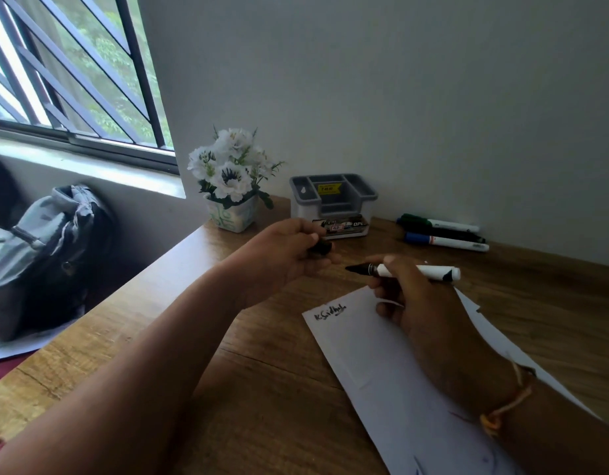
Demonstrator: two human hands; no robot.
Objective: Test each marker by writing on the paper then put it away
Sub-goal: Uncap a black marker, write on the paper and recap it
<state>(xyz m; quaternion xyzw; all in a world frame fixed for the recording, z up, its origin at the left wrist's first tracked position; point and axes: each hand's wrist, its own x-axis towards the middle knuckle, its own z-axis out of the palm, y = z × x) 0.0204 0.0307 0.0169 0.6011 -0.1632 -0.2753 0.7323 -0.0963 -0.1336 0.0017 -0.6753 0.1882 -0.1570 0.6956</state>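
Note:
My right hand [412, 296] grips an uncapped black marker [430, 271] with a white barrel, its tip pointing left above the table. My left hand [289, 252] holds the marker's black cap [322, 247] a short way left of the tip. A white sheet of paper [371, 354] lies under my right hand, with black handwriting [330, 311] near its top left corner. Three more capped markers [443, 233], green, black and blue, lie side by side by the wall at the right. A grey and white desk organiser [334, 200] stands behind my left hand.
A pot of white flowers [233, 190] stands at the table's back left corner. The wooden table [179, 337] meets the wall at the back. A grey backpack [46, 248] sits beyond the left edge, under a barred window [73, 70].

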